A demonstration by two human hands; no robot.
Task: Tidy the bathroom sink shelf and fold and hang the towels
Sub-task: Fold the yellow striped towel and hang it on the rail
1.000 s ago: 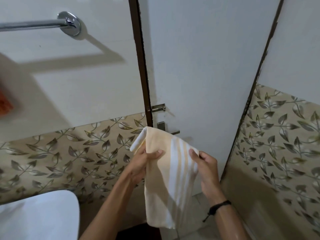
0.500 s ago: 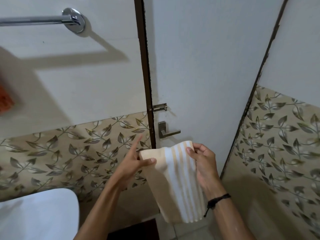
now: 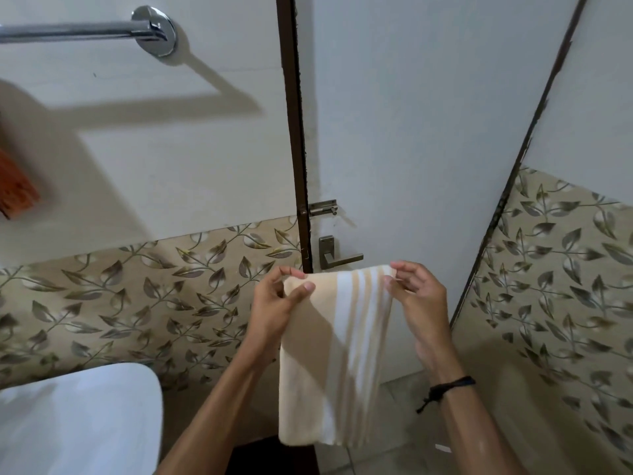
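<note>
Both-handed, left hand (image 3: pixel 274 303) and right hand (image 3: pixel 416 293) grip striped towel (image 3: pixel 329 354) top corners — no writing legible.

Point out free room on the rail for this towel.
Towel rail is bare from its wall mount leftward to the frame edge; an orange item hangs below. Both hands, left hand and right hand, hold the striped towel.

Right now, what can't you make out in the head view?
- Chrome towel bar: its left end is cut off by the frame edge.
- Orange fabric item: blurred and cropped at the left edge; what it is, I cannot tell.
- Cream striped towel: its back layers are hidden by its own front fold.
- White rounded fixture: cropped at the bottom-left corner.
</note>
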